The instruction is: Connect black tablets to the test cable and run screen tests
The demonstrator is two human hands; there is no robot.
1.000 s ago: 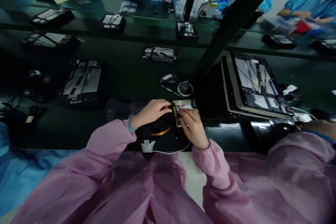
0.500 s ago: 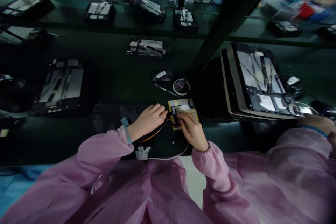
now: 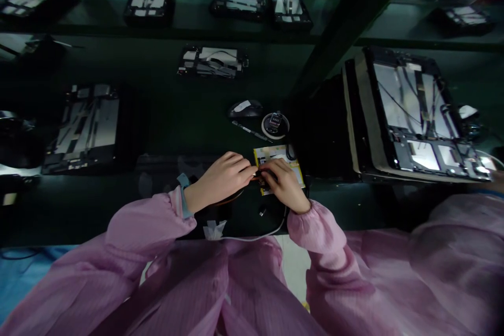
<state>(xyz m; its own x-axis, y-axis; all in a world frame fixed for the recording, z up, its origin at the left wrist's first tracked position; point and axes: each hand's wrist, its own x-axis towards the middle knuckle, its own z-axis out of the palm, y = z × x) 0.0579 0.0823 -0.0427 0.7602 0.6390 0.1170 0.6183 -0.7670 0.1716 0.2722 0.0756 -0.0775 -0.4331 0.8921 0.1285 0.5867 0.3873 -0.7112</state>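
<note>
Board: small yellow board (image 3: 280,160) flat on the dark tabletop (image 3: 185,115), under and just beyond both sets of fingers.
Left hand: left hand (image 3: 220,177) comes in from the left, its fingers (image 3: 249,172) drawn together and pinched on a small dark part at the board's left edge; what the part is cannot be told.
Right hand: right hand (image 3: 284,185) lies over the board's near half, fingers curled and pressed on it, their tips meeting the left fingertips.
Beyond the fingers: round holder (image 3: 275,125), thin pen-like tool (image 3: 248,129) and mouse (image 3: 244,108), apart from the board.
Right of the fingers: open device (image 3: 413,115) on a tilted stand, well apart.
Left of the fingers: another opened device (image 3: 88,128), well apart.
Near side of the fingers: white cable (image 3: 260,233) at the tabletop edge, beside a crumpled white scrap (image 3: 213,229).
</note>
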